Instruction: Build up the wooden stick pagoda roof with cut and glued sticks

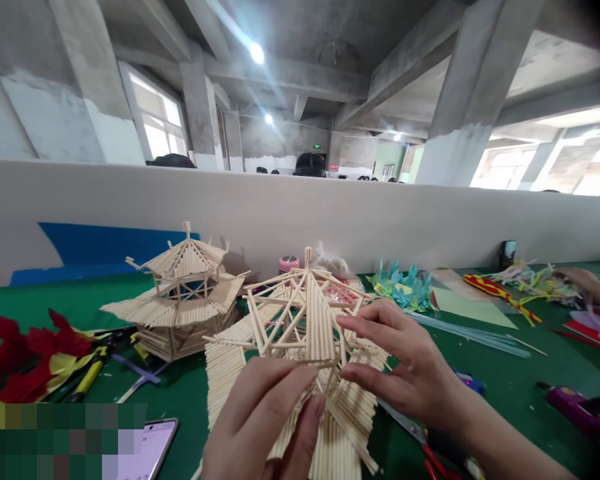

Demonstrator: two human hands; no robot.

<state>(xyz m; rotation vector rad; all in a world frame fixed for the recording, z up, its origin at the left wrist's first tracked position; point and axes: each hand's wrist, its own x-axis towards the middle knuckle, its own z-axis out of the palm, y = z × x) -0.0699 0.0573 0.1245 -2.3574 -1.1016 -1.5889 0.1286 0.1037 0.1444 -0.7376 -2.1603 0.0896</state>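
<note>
A pavilion model made of thin wooden sticks (319,323) stands in front of me, its upper roof an open frame with one panel of sticks laid side by side. At the lower edge of that panel, my left hand (267,417) is closed in a pinch on the model; the exact spot between the fingertips is partly hidden. My right hand (405,363) is at the roof's right side, thumb and fingers apart, fingertips close to or touching the frame. Below the hands slopes a wider stick roof (225,383). A second stick pavilion (180,303), with its roofs covered, stands to the left.
Scissors (405,423) and a purple glue gun (575,407) lie at the right. A phone (160,443), yellow-handled tool (93,373) and red cloth-like pieces (35,353) are at the left. Behind are a turquoise paper flower (400,283) and a white partition (260,207). Another person's hand (580,280) shows far right.
</note>
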